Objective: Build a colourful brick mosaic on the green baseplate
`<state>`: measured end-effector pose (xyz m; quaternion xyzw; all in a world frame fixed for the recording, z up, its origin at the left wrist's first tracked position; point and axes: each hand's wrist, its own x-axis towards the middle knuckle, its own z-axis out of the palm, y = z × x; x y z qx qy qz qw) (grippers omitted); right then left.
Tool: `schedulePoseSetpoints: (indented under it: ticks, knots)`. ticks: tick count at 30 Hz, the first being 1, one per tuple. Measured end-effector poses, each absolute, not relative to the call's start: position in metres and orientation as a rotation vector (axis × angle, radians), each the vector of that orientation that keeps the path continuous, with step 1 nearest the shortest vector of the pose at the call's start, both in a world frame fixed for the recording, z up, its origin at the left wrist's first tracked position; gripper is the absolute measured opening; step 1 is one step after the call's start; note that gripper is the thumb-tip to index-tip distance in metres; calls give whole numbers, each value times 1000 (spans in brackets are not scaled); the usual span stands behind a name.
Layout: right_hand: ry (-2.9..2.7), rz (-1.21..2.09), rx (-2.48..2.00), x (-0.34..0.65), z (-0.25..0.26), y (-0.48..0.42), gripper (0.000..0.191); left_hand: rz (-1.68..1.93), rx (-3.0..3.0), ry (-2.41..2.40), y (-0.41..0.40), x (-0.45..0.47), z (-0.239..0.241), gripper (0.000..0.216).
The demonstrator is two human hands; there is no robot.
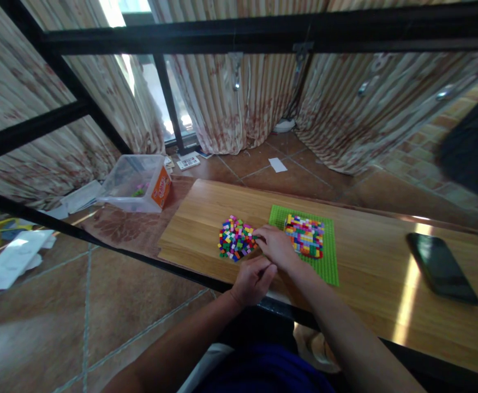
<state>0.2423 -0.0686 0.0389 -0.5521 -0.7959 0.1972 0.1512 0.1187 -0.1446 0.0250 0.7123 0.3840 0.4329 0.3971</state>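
A heap of small multicoloured bricks (235, 239) lies on the wooden table (370, 256). To its right a green baseplate (329, 261) carries a patch of bricks (305, 234) pressed onto it. My right hand (276, 244) reaches across between the two, its fingertips touching the right edge of the loose heap. My left hand (254, 278) rests on the table just in front of the heap, fingers curled; whether it holds a brick is hidden.
A black phone (440, 267) lies at the table's right. A clear plastic box (137, 183) sits on the tiled floor to the left, with papers (12, 259) around it. Black metal bars (239, 30) and curtains stand behind.
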Motion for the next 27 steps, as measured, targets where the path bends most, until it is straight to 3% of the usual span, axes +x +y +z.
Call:
schedulePoseSetpoints:
  ticks: [8, 17, 27]
  knots:
    - [-1873, 565, -1458, 260, 58, -103, 25, 1097, 1673, 1093, -142, 118, 21, 39]
    - [-1760, 622, -1407, 273, 51, -161, 27, 1009, 1778, 1051, -137, 117, 22, 28]
    - [-1531, 771, -1439, 274, 39, -170, 17, 949, 1891, 1013, -136, 115, 22, 21]
